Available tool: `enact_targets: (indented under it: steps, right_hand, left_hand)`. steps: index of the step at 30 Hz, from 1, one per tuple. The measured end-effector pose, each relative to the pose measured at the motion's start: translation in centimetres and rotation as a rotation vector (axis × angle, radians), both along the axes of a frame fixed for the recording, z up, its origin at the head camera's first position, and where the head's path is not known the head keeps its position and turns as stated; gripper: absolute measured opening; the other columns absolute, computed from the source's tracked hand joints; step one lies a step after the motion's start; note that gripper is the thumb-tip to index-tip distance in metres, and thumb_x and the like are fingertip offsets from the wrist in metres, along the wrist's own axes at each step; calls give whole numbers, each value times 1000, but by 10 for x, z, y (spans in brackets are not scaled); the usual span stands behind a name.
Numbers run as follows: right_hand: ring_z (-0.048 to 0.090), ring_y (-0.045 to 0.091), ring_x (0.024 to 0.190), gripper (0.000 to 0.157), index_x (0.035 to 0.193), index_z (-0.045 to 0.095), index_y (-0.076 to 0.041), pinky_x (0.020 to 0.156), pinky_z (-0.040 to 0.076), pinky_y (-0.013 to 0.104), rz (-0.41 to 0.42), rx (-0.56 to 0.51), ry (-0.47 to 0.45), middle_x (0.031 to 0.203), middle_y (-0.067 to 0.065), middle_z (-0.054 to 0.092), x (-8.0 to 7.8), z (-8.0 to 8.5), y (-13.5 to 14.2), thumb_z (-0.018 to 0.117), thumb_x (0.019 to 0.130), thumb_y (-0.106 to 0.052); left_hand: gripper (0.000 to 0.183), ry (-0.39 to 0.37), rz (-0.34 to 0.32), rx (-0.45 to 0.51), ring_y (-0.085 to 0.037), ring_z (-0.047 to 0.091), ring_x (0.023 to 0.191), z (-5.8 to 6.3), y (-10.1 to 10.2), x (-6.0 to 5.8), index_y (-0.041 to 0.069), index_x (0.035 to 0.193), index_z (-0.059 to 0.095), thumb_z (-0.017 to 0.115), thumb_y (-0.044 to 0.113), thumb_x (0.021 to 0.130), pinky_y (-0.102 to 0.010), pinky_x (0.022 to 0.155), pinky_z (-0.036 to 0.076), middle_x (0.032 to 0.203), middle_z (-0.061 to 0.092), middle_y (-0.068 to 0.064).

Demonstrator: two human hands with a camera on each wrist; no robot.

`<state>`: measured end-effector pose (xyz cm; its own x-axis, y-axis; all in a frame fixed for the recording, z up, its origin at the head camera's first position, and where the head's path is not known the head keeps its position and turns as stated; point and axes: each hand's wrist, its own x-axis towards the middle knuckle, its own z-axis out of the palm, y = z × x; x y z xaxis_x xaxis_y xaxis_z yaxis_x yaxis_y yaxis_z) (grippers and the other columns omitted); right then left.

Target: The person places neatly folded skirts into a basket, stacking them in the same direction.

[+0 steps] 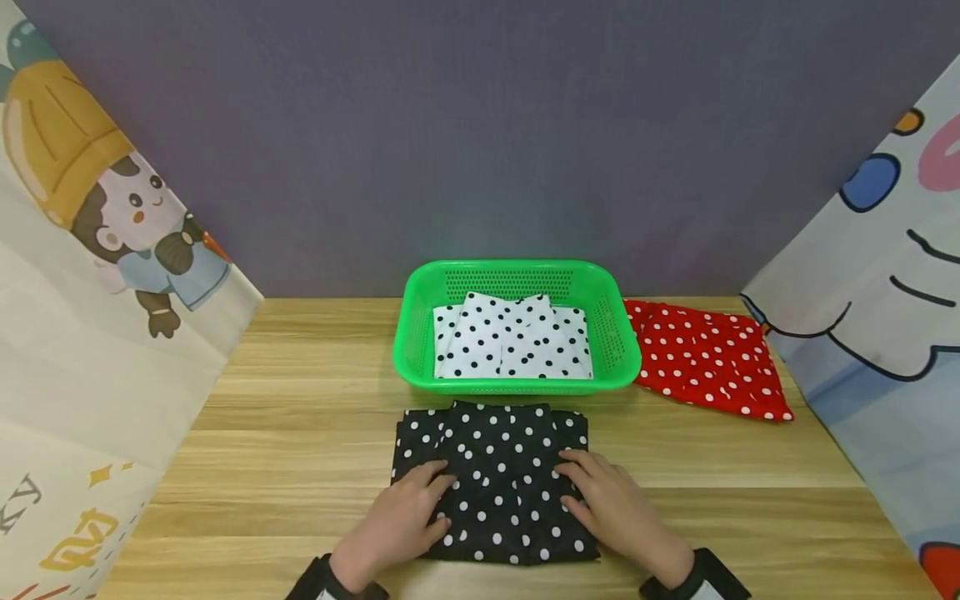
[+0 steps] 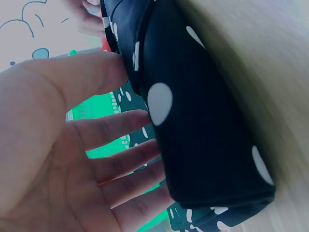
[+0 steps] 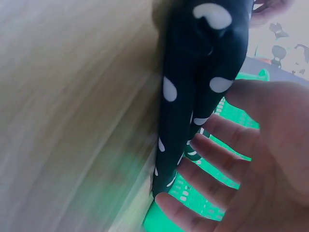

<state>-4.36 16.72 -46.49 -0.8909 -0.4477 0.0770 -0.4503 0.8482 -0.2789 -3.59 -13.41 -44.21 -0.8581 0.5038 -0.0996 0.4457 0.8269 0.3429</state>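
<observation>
A folded black cloth [image 1: 495,483] with white polka dots lies flat on the wooden table in front of the basket. My left hand [image 1: 401,512] rests on its left side, fingers spread and loosely bent. On the opposite side, my right hand [image 1: 615,504] touches the cloth with fingertips and thumb. Both wrist views show the cloth as a thick, layered fold, its edge against the fingertips, with neither hand gripping it. Behind it stands a green plastic basket [image 1: 626,358] holding a folded white cloth [image 1: 517,342] with black dots.
A folded red cloth [image 1: 705,358] with white dots lies right of the basket, partly hidden by its rim. The wooden table [image 1: 300,417] meets a dark grey wall [image 1: 487,133] at the back. Cartoon-printed panels [image 1: 97,250] stand along both sides.
</observation>
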Motion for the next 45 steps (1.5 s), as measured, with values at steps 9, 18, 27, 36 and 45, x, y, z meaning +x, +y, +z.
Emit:
enact_targets:
  steps: [9,18,27,36,45]
  right_hand:
    - [51,25,114,46,120,59,-10,84,48,46,-75,25,-32,125,5,53,1,3,12,69,80,-31]
    - [52,27,113,44,117,60,-9,84,48,48,-94,12,-42,123,7,54,2,6,19,70,79,-29]
    - [57,24,107,39,113,63,-9,82,50,46,-98,13,-40,118,6,56,-3,11,19,70,80,-29]
    - [59,24,102,41,114,62,-5,83,51,44,-108,-10,16,113,9,58,-13,15,17,71,79,-25]
    - [58,29,101,46,114,60,3,84,50,45,-167,-25,69,112,17,57,-23,15,17,72,78,-22]
  left_hand:
    - [46,26,-20,4,-31,50,117,-1,19,-2,6,119,59,67,29,79,-46,90,47,129,50,-17]
    - [48,19,-30,-17,-31,49,118,-5,27,-2,8,121,57,66,31,80,-46,88,48,131,48,-16]
    - [46,84,-39,9,-26,56,108,-2,25,-9,5,117,59,69,28,78,-39,82,52,120,55,-14]
    - [44,147,3,9,-18,56,85,2,19,-24,2,111,62,72,27,77,-31,69,51,100,57,-10]
    - [51,158,151,1,-27,54,85,-5,16,-40,-2,110,60,75,30,74,-37,63,51,99,55,-16]
